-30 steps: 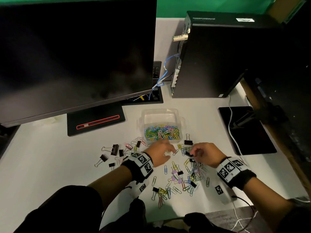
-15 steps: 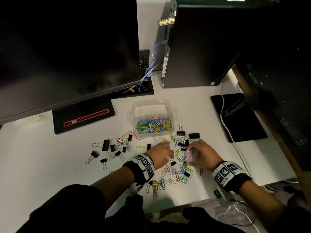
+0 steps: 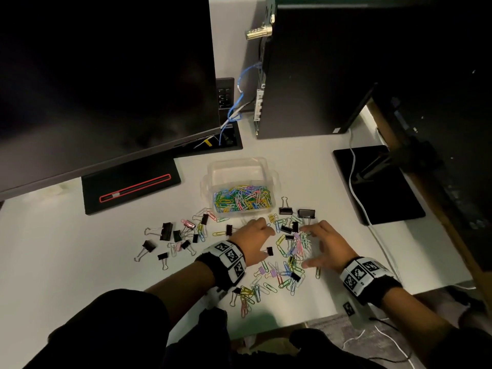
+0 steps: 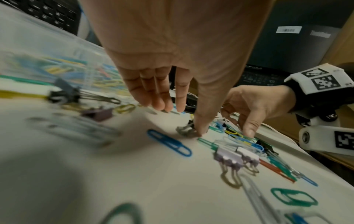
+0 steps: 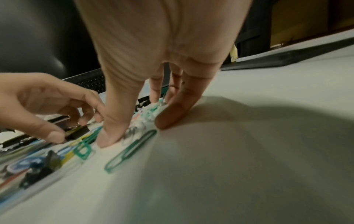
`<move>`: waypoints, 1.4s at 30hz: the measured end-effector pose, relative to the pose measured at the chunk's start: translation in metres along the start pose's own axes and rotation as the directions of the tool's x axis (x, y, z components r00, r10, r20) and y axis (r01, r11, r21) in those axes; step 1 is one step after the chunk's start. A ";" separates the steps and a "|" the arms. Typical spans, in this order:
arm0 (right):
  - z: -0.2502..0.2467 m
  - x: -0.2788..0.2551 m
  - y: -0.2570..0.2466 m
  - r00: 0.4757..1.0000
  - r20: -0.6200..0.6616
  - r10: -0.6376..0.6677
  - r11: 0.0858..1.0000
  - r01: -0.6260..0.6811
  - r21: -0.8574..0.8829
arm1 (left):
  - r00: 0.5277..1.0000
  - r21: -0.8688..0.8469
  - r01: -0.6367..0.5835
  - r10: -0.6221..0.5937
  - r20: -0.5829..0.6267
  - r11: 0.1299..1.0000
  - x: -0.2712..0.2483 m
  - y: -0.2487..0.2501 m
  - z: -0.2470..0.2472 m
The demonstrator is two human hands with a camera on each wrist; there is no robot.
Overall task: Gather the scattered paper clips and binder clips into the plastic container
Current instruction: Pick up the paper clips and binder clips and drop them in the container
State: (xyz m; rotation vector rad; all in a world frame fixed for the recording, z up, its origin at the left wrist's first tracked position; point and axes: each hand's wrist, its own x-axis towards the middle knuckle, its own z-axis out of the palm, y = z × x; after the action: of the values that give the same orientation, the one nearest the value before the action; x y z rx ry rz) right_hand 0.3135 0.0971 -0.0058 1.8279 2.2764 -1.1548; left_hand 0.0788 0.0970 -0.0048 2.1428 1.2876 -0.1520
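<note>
The clear plastic container (image 3: 237, 164) holds a layer of coloured paper clips (image 3: 243, 199). In front of it lies a loose pile of paper clips and small binder clips (image 3: 291, 249), with my two hands on either side. My left hand (image 3: 267, 239) (image 4: 182, 121) has straight fingers reaching down to the table, and its thumb touches a small black binder clip (image 4: 186, 130). My right hand (image 3: 306, 247) (image 5: 138, 128) is spread over the pile, thumb and fingertips pressed on the table around several clips. Neither hand has lifted anything.
More binder clips (image 3: 166, 231) and paper clips lie scattered to the left, and two black binder clips (image 3: 306, 213) sit right of the container. A monitor stand (image 3: 130, 187), a computer tower (image 3: 314, 75) and a black pad (image 3: 380, 187) with a white cable ring the area.
Both hands have drawn back from the container's front onto the pile. The right hand has spread wider, thumb out, around the clips.
</note>
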 end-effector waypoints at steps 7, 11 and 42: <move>0.004 0.009 -0.003 0.996 -0.076 -0.042 0.991 0.052 0.126 | 0.999 0.049 -0.025 0.028 -0.047 0.998 0.021 0.026 0.005; 0.003 0.008 -0.004 0.998 -0.043 -0.041 0.993 0.045 0.109 | 0.999 -0.040 -0.016 0.014 -0.036 0.999 0.020 0.028 0.006; -0.037 0.066 -0.085 0.977 -0.180 -0.114 0.979 0.141 0.150 | 0.925 -0.592 0.191 -0.345 -0.158 0.783 -0.021 -0.027 -0.026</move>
State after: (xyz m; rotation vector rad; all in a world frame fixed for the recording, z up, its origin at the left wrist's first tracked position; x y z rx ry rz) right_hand 0.2364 0.1686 0.0378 1.9310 2.4957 -1.2833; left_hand 0.0399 0.1049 0.0124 1.4867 1.5512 0.3723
